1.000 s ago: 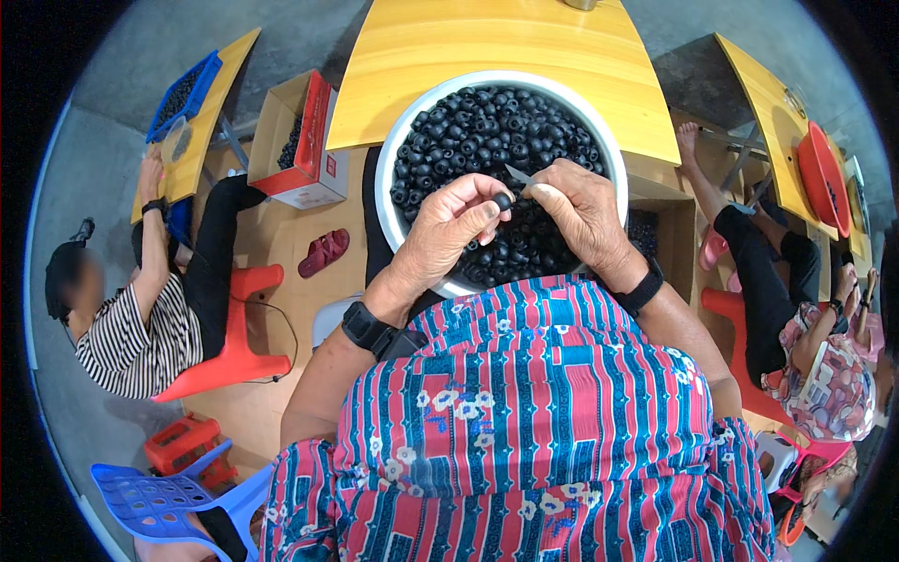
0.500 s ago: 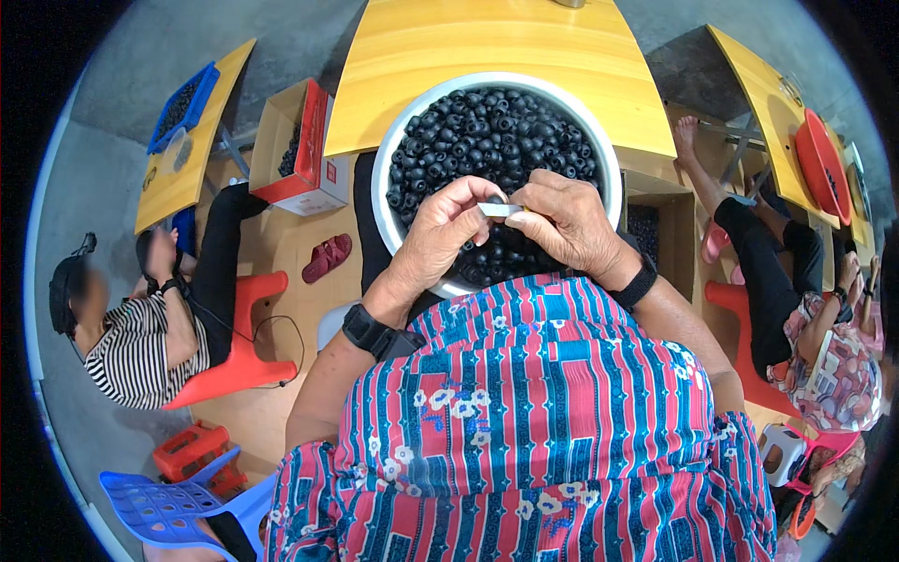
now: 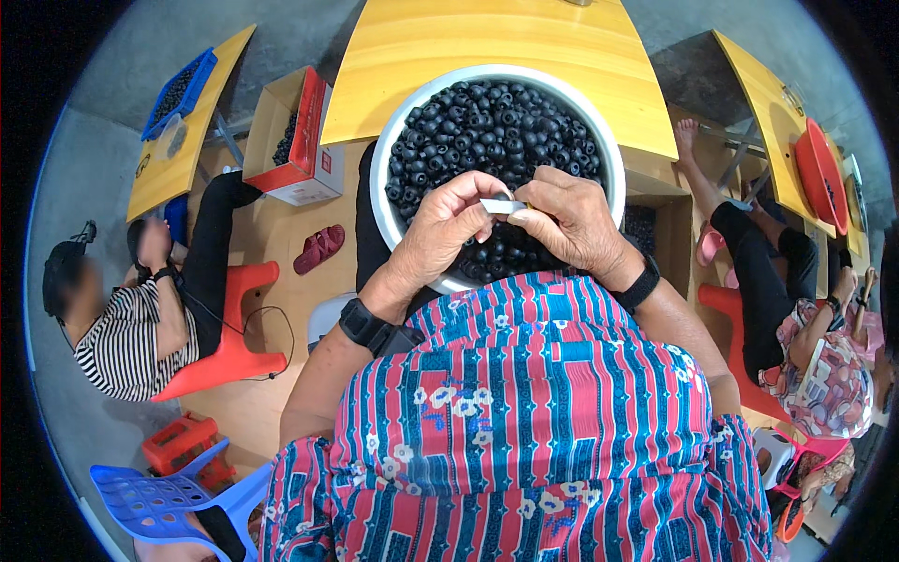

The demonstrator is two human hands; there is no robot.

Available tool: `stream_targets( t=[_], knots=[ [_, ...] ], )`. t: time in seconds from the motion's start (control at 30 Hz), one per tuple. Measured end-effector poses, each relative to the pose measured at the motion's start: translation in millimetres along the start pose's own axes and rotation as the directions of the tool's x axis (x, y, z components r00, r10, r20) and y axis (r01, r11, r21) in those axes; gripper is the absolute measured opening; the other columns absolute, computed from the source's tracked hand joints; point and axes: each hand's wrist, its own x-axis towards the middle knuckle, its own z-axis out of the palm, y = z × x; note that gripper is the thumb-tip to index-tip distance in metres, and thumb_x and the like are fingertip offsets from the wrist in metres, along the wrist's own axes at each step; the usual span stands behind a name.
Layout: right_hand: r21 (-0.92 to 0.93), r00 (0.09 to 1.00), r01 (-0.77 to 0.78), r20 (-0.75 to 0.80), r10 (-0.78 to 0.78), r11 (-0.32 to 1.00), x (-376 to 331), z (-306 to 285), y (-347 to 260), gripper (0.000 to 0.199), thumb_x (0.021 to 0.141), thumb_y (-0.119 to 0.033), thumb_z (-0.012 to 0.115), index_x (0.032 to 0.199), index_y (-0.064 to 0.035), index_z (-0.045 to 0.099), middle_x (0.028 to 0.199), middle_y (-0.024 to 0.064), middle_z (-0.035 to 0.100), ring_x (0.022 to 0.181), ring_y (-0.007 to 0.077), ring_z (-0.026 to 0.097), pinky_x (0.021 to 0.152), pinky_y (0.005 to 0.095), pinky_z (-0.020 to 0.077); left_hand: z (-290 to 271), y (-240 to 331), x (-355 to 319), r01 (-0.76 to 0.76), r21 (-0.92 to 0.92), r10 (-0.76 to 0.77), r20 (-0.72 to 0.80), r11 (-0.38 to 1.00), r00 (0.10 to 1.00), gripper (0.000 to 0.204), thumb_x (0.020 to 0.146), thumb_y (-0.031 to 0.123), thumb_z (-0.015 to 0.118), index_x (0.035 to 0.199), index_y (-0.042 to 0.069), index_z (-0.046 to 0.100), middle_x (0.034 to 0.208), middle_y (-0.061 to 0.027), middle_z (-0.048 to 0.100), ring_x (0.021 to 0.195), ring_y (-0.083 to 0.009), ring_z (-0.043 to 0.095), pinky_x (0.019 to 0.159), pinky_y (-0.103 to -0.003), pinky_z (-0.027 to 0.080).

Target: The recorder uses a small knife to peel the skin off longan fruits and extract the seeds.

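Over a large pale metal basin (image 3: 378,183) full of small black olive-like fruits (image 3: 496,126), both my hands meet close together. My left hand (image 3: 438,229) pinches one dark fruit (image 3: 501,197) between thumb and fingertips; most of it is hidden by fingers and blade. My right hand (image 3: 573,223) is closed on a small knife, its short light blade (image 3: 502,206) pointing left against the fruit. The knife's handle is mostly covered by my fingers. Many of the fruits in the basin show a round hollow at one end.
A yellow table (image 3: 487,37) stands beyond the basin. To the left are a red and white carton (image 3: 314,140), dark red slippers (image 3: 319,249) and a seated person in stripes (image 3: 140,337). On the right sit another person (image 3: 824,365) and a red basin (image 3: 820,176).
My hands stay at nearly the same spot, with the blade and fruit shifted only slightly. The person at the left has moved their hands a little. The whole view has tilted slightly.
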Motion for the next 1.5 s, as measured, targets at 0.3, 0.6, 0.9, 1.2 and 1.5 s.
stream_targets(
  t=[0.3, 0.6, 0.9, 1.2, 1.5],
  knots=[
    [-0.005, 1.000, -0.006, 0.018, 0.006, 1.000, 1, 0, -1, 0.022, 0.084, -0.029, 0.067, 0.081, -0.0071, 0.063, 0.072, 0.0102, 0.055, 0.066, 0.0307, 0.058, 0.057, 0.0397, 0.0469, -2, 0, -1, 0.015, 0.023, -0.015, -0.014, 1.000, 1.000, 0.025, 0.095, 0.025, 0.060, 0.107, 0.003, 0.057, 0.083, 0.0045, 0.052, 0.066, -0.0006, 0.043, 0.057, -0.015, 0.034],
    [-0.048, 0.997, -0.072, -0.033, 0.070, 0.996, 5, 3, 1, 0.021, 0.086, -0.025, 0.065, 0.081, -0.0053, 0.064, 0.074, 0.0122, 0.057, 0.070, 0.0333, 0.059, 0.061, 0.0409, 0.0475, -4, -1, -3, 0.067, 0.070, -0.069, 0.027, 0.995, 0.997, 0.016, 0.095, 0.014, 0.056, 0.106, 0.003, 0.057, 0.084, 0.0014, 0.056, 0.067, -0.0028, 0.045, 0.060, -0.017, 0.039],
    [0.212, 0.968, -0.136, -0.179, 0.175, 0.968, 2, 1, 9, 0.017, 0.088, -0.014, 0.063, 0.082, 0.0020, 0.065, 0.077, 0.0162, 0.063, 0.073, 0.0308, 0.061, 0.068, 0.0374, 0.0484, -9, 29, -4, -0.026, -0.283, 0.016, -0.038, 0.959, 0.999, 0.019, 0.096, 0.013, 0.046, 0.114, 0.008, 0.046, 0.098, -0.0039, 0.051, 0.072, -0.0063, 0.044, 0.059, -0.020, 0.036],
    [0.216, 0.972, -0.091, -0.194, 0.134, 0.972, 1, -1, 7, 0.015, 0.088, -0.012, 0.062, 0.084, 0.0020, 0.066, 0.077, 0.0148, 0.063, 0.071, 0.0288, 0.060, 0.067, 0.0353, 0.0479, -1, 37, -5, -0.190, 0.916, 0.221, 0.116, 0.353, 0.968, 0.025, 0.078, 0.004, 0.067, 0.102, 0.007, 0.063, 0.086, -0.0104, 0.052, 0.079, -0.0265, 0.057, 0.068, -0.035, 0.047],
    [0.211, 0.965, -0.087, -0.224, 0.135, 0.974, 0, -1, 7, 0.016, 0.088, -0.013, 0.061, 0.085, 0.0024, 0.065, 0.076, 0.0159, 0.061, 0.072, 0.0298, 0.060, 0.066, 0.0363, 0.0476, 8, 25, 10, -0.158, 0.977, 0.150, 0.136, 0.145, 0.979, 0.028, 0.076, 0.015, 0.071, 0.103, 0.009, 0.065, 0.093, -0.0104, 0.056, 0.089, -0.0299, 0.061, 0.075, -0.039, 0.051]
  ],
)
